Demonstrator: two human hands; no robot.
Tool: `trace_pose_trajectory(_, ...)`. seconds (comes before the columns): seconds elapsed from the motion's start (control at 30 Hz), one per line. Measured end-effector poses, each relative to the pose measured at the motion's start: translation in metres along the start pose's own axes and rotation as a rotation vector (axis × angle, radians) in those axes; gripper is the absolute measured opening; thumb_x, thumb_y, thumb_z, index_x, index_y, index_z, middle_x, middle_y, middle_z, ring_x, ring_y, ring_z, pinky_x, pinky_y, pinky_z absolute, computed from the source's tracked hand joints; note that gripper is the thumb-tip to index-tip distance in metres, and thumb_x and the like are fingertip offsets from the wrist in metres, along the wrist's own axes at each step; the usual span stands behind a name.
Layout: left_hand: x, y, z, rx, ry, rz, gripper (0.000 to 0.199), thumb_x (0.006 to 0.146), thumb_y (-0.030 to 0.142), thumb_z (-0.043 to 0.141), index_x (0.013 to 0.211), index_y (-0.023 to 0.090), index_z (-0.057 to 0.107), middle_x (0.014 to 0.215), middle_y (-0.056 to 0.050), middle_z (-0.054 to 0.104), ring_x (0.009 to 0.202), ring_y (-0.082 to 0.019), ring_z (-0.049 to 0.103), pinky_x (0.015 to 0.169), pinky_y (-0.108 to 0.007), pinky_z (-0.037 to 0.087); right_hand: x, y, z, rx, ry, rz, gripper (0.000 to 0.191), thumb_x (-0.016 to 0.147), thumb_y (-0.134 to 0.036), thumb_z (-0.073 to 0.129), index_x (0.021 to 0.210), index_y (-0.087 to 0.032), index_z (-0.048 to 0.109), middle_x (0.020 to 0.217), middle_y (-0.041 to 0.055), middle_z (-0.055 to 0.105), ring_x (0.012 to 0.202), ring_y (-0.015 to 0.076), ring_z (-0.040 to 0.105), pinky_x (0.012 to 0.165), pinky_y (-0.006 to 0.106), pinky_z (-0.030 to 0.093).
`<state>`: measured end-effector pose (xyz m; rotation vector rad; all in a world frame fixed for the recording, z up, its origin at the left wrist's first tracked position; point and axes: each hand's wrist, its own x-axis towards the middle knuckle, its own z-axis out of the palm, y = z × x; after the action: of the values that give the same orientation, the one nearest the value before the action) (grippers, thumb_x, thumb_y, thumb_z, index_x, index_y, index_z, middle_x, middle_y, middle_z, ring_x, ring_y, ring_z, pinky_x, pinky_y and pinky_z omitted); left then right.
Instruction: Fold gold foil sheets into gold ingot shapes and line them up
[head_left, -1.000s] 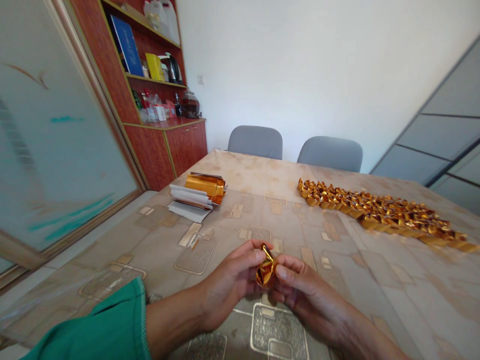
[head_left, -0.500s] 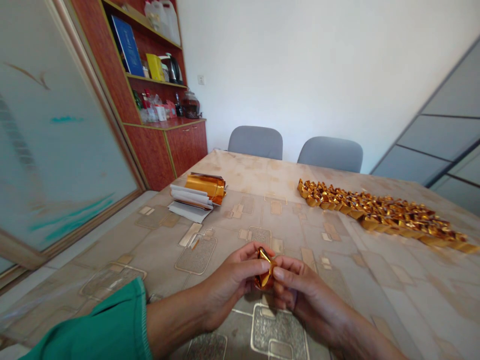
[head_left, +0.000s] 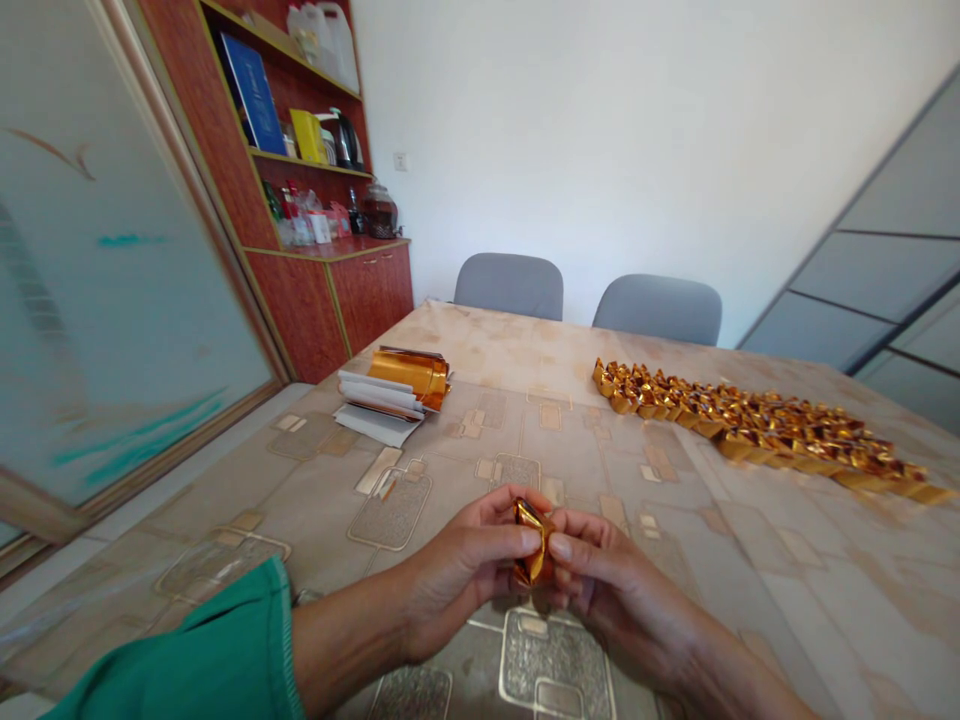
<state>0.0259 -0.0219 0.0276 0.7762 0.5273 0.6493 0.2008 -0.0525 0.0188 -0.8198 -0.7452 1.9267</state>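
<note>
Between my two hands, just above the near part of the table, is a small folded gold foil paper piece (head_left: 531, 552). My left hand (head_left: 471, 556) pinches it from the left, with the thumb across its front and the fingers behind. On the other side my right hand (head_left: 596, 562) grips its right edge between thumb and fingers. Part of the paper is hidden by the fingers. At the back left lies a stack of curled gold paper sheets (head_left: 409, 372) with white undersides. Rows of folded gold pieces (head_left: 750, 415) stand close together at the right.
A patterned cover lies over the table (head_left: 465, 470). Two grey chairs (head_left: 508, 283) stand at its far side, by the white wall. A red-brown cabinet (head_left: 330, 290) with shelved bottles and a kettle (head_left: 346, 140) is at the back left, beside a frosted glass door (head_left: 127, 260).
The folded foil paper has turned slightly in my fingers, and both hands still hold it. The paper stack and the rows of folded pieces have stayed in place.
</note>
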Motion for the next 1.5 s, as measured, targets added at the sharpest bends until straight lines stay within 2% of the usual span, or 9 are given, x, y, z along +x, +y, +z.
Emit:
trace_pose_trajectory(0.2,0.0,0.002,0.001,-0.012,-0.081,0.021,0.022,0.081,0.022,0.067,0.101,0.016,0.059,0.084,-0.006,0.068,0.078,-0.021,0.067,0.077,-0.039,0.05,0.001,0.003,-0.001,0.03,-0.02,-0.047,0.032,0.086,-0.046,0.072,0.088,-0.014,0.075,0.061,-0.0005,0.061,0.055,0.0089,0.052,0.056,0.022,0.043)
trace_pose_trajectory(0.3,0.0,0.001,0.001,0.007,-0.086,0.019,0.022,0.081,0.022,0.068,0.101,0.016,0.059,0.084,-0.007,0.069,0.077,-0.021,0.067,0.078,-0.039,0.05,0.002,0.006,-0.003,0.014,-0.026,-0.036,0.032,0.085,-0.045,0.074,0.089,-0.014,0.075,0.059,-0.0018,0.059,0.051,0.007,0.048,0.051,0.019,0.039)
trace_pose_trajectory(0.5,0.0,0.0,0.0,0.006,-0.056,-0.009,0.027,0.077,0.022,0.07,0.102,0.015,0.06,0.083,-0.007,0.071,0.076,-0.021,0.068,0.079,-0.039,0.049,0.004,0.005,-0.004,-0.011,-0.031,-0.011,0.034,0.079,-0.043,0.079,0.067,-0.014,0.069,0.055,-0.0017,0.058,0.049,0.0066,0.048,0.052,0.021,0.039)
trace_pose_trajectory(0.6,0.001,-0.001,-0.001,0.026,-0.017,-0.007,0.029,0.075,0.021,0.071,0.102,0.015,0.06,0.082,-0.006,0.071,0.075,-0.021,0.068,0.078,-0.037,0.049,0.004,0.004,-0.002,-0.034,-0.024,-0.014,0.034,0.079,-0.042,0.08,0.066,-0.013,0.068,0.054,-0.0019,0.058,0.048,0.0064,0.047,0.051,0.021,0.038)
trace_pose_trajectory(0.77,0.001,-0.002,-0.001,0.062,-0.043,0.021,0.029,0.078,0.027,0.072,0.102,0.016,0.059,0.081,-0.007,0.071,0.073,-0.021,0.068,0.074,-0.036,0.05,0.004,0.006,-0.003,-0.014,-0.012,-0.02,0.034,0.08,-0.042,0.079,0.066,-0.013,0.068,0.056,-0.0018,0.057,0.051,0.007,0.049,0.053,0.021,0.039)
trace_pose_trajectory(0.97,0.002,-0.001,-0.002,0.024,-0.062,-0.006,0.025,0.082,0.024,0.068,0.104,0.016,0.058,0.083,-0.008,0.072,0.075,-0.02,0.068,0.077,-0.036,0.05,0.005,0.008,-0.006,-0.011,-0.016,-0.013,0.031,0.08,-0.044,0.079,0.079,-0.014,0.072,0.059,-0.0026,0.056,0.052,0.0074,0.048,0.053,0.021,0.039)
trace_pose_trajectory(1.07,0.003,0.002,-0.005,-0.095,-0.111,-0.054,0.03,0.085,0.027,0.064,0.112,0.017,0.057,0.092,-0.011,0.071,0.083,-0.022,0.069,0.078,-0.036,0.05,0.005,0.005,-0.005,0.027,-0.02,-0.023,0.028,0.08,-0.043,0.079,0.086,-0.016,0.073,0.062,-0.0031,0.057,0.053,0.0074,0.047,0.053,0.02,0.039)
trace_pose_trajectory(1.3,0.006,0.001,-0.005,-0.277,0.015,-0.061,0.028,0.078,0.017,0.078,0.101,0.017,0.063,0.084,-0.002,0.068,0.066,-0.008,0.06,0.068,-0.021,0.047,0.007,0.0,-0.004,-0.087,0.11,-0.18,0.03,0.08,-0.044,0.078,0.075,-0.014,0.072,0.062,-0.0009,0.058,0.054,0.0088,0.044,0.053,0.022,0.038)
trace_pose_trajectory(1.5,0.006,-0.004,-0.005,-0.283,0.022,-0.03,0.028,0.074,0.016,0.082,0.096,0.016,0.064,0.08,0.001,0.064,0.064,-0.006,0.056,0.067,-0.021,0.046,0.002,-0.006,-0.002,-0.068,0.089,-0.112,0.032,0.081,-0.047,0.075,0.08,-0.016,0.071,0.067,-0.0003,0.06,0.054,0.0092,0.045,0.054,0.023,0.039)
